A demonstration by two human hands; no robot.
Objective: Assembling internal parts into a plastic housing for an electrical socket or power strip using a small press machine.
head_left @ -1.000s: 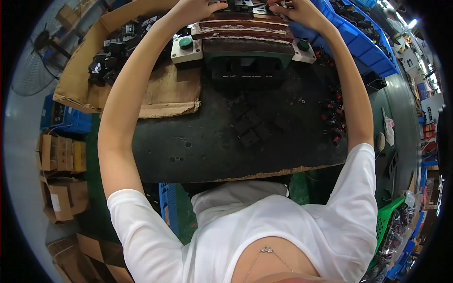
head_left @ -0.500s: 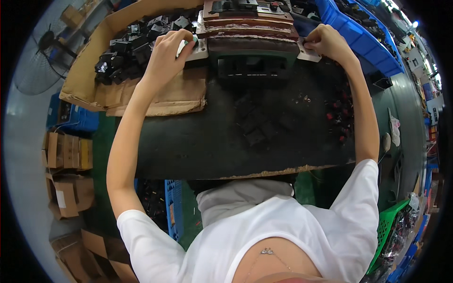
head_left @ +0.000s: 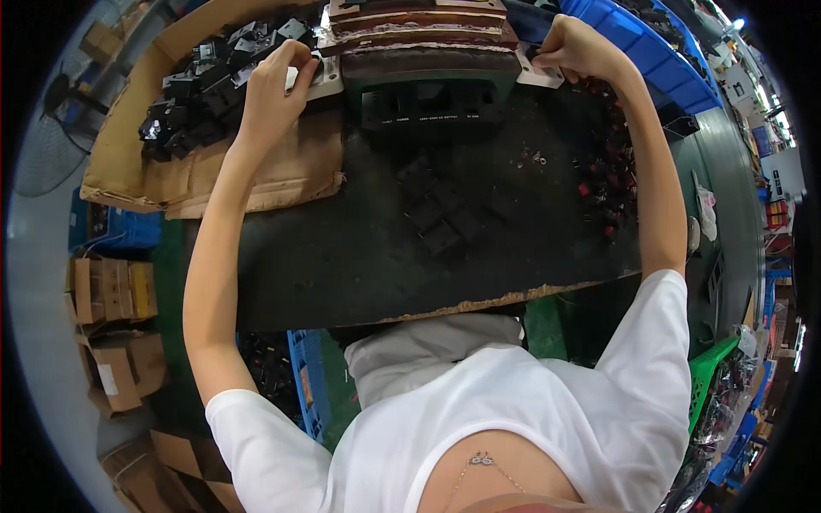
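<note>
My left hand is at the white box-shaped switch housing to the left of the machine. Its fingers are bent toward the thumb and the tips meet the top of the housing; I cannot tell whether they grasp anything, since the hand hides that spot. My right hand is at the matching white housing on the other side, knuckles raised, fingers curled and thumb pointing inward over its top; I cannot tell there either whether anything is gripped.

Between these 2 housings stands the dark, box-bodied machine with a black front panel, topped by layered reddish-brown slabs with ragged whitish edges. The upper part runs out of view.

On the dark, worn workbench in front of me, several flat black rectangular pieces lie in a loose cluster. Small shiny metal rings are scattered to their right, and farther right, near my right forearm, is a spread of small red and black parts. Left of my left hand, an open brown cardboard box holds heaped black blocky parts. Beyond my right hand sits a blue plastic bin with dark parts inside.
</note>
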